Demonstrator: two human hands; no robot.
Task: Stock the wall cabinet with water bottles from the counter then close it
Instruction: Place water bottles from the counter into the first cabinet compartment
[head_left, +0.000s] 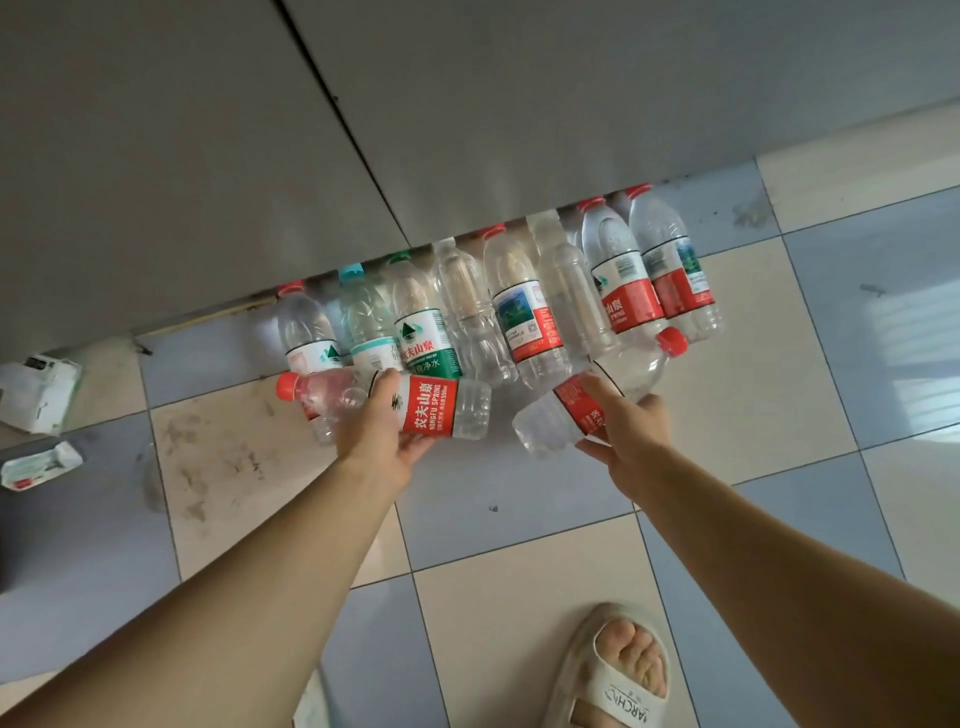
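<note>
A row of bottles (519, 306) stands on the floor (519, 519) along the far side, tucked under the edge of a grey panel (363, 130). Just near of the row, the left hand (384, 421) holds one bottle (415, 402) sideways, and to its right the right hand (631, 421) holds another bottle (597, 395) tilted. Cartons (36, 415) lie far left. A slippered foot (618, 670) is nearest, at the right.

Soft, even daylight fills the view, with pale window reflections on the glossy floor tiles (904, 332) at the right edge, wide-angle bending of straight lines, and slight overall softness.
</note>
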